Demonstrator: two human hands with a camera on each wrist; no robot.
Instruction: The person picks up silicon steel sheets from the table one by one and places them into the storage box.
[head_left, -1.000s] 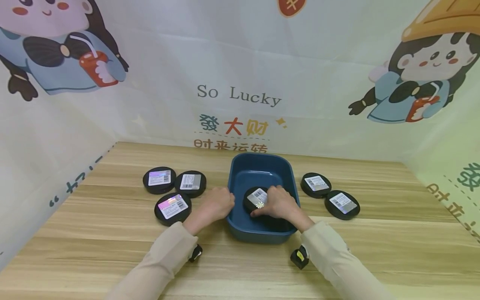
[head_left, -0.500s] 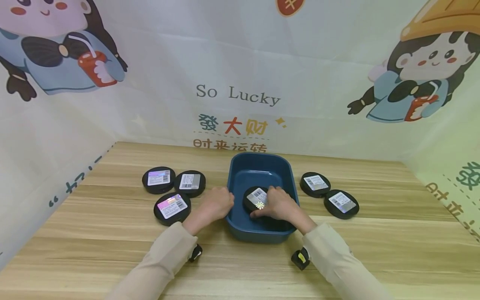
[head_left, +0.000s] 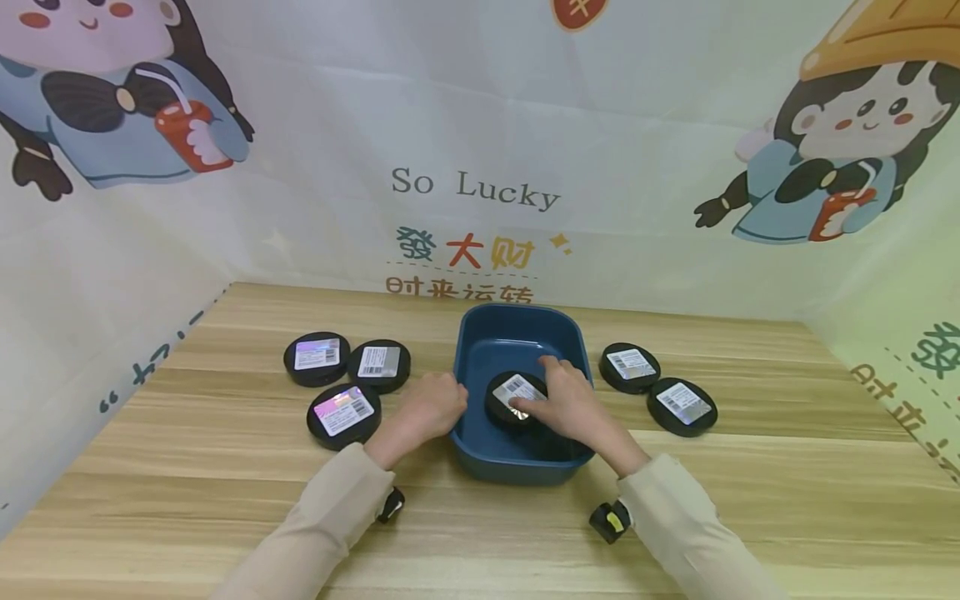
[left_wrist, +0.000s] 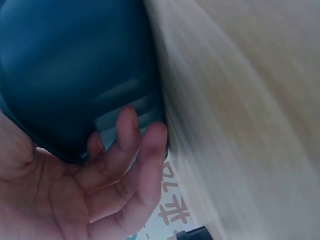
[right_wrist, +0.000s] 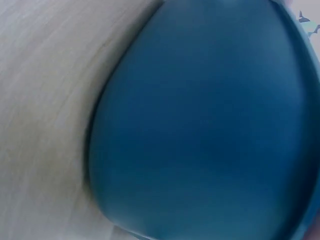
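Note:
In the head view a flat round black case [head_left: 513, 400] with a white label lies inside the blue plastic tub [head_left: 522, 472]. My right hand [head_left: 573, 402] is over the tub's right part, thumb and fingers spread, the thumb across the label's edge. At the tub's left rim my left hand [head_left: 429, 408] holds on. The left wrist view shows its curved fingers [left_wrist: 142, 165] against the outer wall of the tub [left_wrist: 75, 60]; its thumb is hidden. Only the tub's outer side [right_wrist: 200, 120] fills most of the right wrist view, the right fingers being out of sight.
Several matching black cases lie left of the tub, among them a front case [head_left: 343, 415] close to my left wrist. Two more, a back case [head_left: 630, 367] and a nearer case [head_left: 682, 407], lie to the right. A printed cloth [head_left: 480, 125] backs the wooden table [head_left: 480, 542].
My right hand has loosened from the case in the tub and lifted slightly, its fingers spreading and the forearm shifting right. The left hand stays at the rim.

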